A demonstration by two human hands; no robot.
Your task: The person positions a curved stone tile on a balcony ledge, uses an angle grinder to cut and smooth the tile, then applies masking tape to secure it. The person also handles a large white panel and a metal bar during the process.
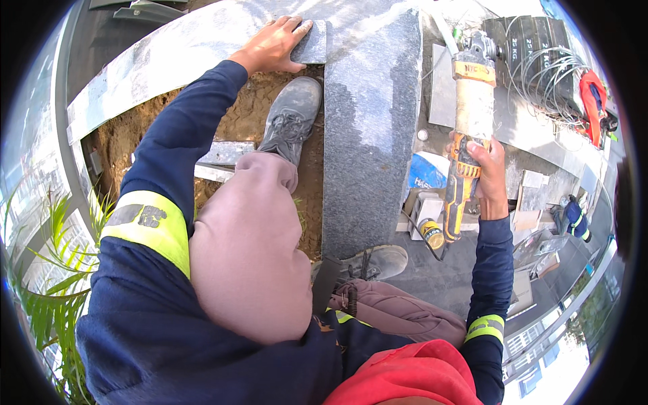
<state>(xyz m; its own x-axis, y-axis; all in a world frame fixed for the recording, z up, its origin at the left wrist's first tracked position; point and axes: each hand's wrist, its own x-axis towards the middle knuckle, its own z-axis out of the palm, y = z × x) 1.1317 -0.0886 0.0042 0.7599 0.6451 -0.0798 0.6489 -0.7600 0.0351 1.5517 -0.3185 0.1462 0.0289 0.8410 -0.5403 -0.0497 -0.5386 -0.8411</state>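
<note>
Grinder (464, 167) (yellow-banded) sits within curled fingers of the right hand (493, 169)

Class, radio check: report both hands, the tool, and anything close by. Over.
Right hand: gripping yellow angle grinder. Left hand: spread on grey slab. Close by: grey shoe near left hand, coiled wire right of grinder.

Txt on grinder (474, 111), blk bundle (540, 42) (wht ltrs/nos), blue pkg (424, 174), yel can (432, 234)

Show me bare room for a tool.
Free: the middle of the long gray slab, between the soil and the blue packet, beyond the nearer shoe. Crowded: to its right, with the yellow can and grinder in the right hand.
</note>
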